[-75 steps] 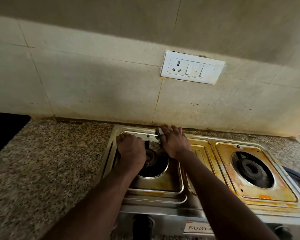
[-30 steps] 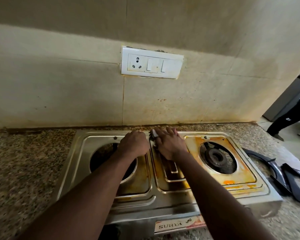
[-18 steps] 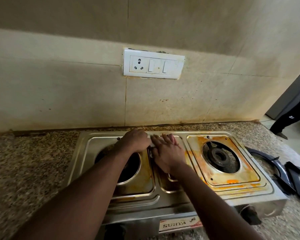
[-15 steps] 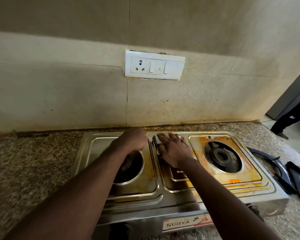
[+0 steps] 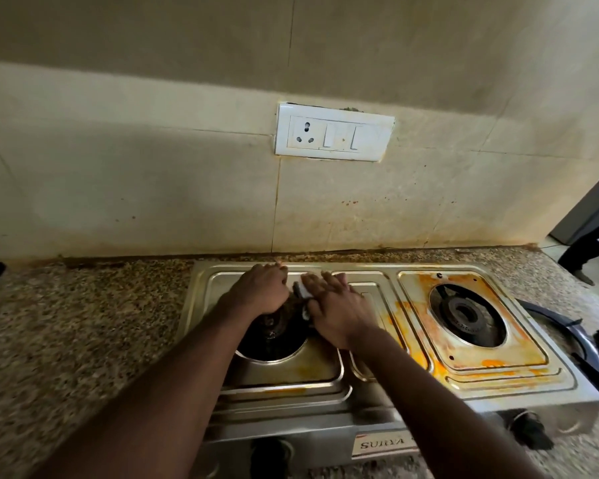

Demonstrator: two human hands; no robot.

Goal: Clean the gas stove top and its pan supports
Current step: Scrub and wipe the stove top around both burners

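Observation:
A two-burner steel gas stove point(image 5: 377, 414) stands on the counter, its top stained orange around the right burner point(image 5: 465, 313). My left hand point(image 5: 261, 288) rests with curled fingers on the back of the left burner's tray, holding nothing I can see. It partly hides the left burner point(image 5: 274, 337). My right hand point(image 5: 336, 312) lies just right of it, its straight fingers pressing a small white and grey scrubbing pad point(image 5: 302, 289) onto the steel. Dark pan supports point(image 5: 567, 333) lie off the stove on the counter to the right.
The speckled granite counter point(image 5: 83, 323) runs left of the stove. A stained tiled wall with a white socket panel point(image 5: 332, 136) rises right behind it. A black knob point(image 5: 529, 433) sticks out of the stove front. Another person's leg point(image 5: 592, 250) shows at the far right.
My right hand with the pad has slid left from the centre strip to the right edge of the left burner tray. My left hand stays at the back of that tray.

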